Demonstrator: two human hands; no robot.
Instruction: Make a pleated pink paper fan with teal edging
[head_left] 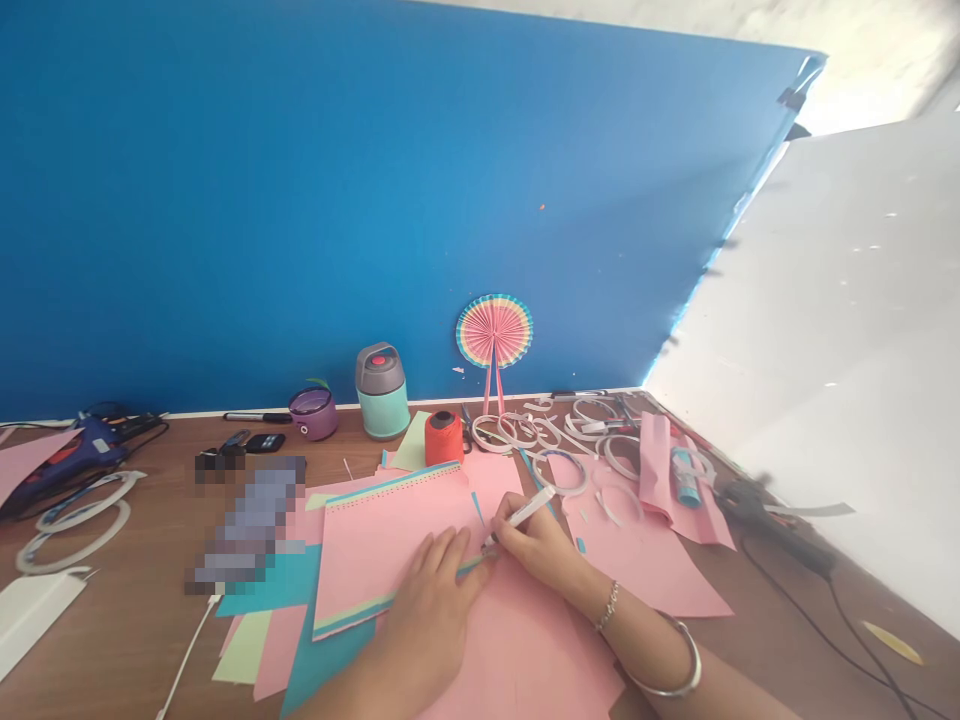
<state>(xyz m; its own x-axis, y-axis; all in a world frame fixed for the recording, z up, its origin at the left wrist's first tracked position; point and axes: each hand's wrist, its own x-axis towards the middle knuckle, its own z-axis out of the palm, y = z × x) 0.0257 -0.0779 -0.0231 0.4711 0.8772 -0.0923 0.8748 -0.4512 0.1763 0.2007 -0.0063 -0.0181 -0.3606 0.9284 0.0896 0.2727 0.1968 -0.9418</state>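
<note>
My left hand (439,610) lies flat with its fingers spread on a pink sheet (397,540) that has yellow and blue strips along its top and bottom edges and a row of small dots near the top. In my right hand (529,535) a white pen (532,505) is gripped, its dark tip down near the sheet's right edge, close to my left fingertips. A narrow blue and green strip (474,566) shows between the two hands. More pink paper (525,640) lies under both hands.
Behind stand a red thread spool (444,438), a mint flask (382,400), a purple cup (313,413) and a round paper fan (495,332) against the blue wall. White rings (517,430) lie at the back right, glue guns (82,450) at the far left and right. A blurred rectangle (255,520) lies left.
</note>
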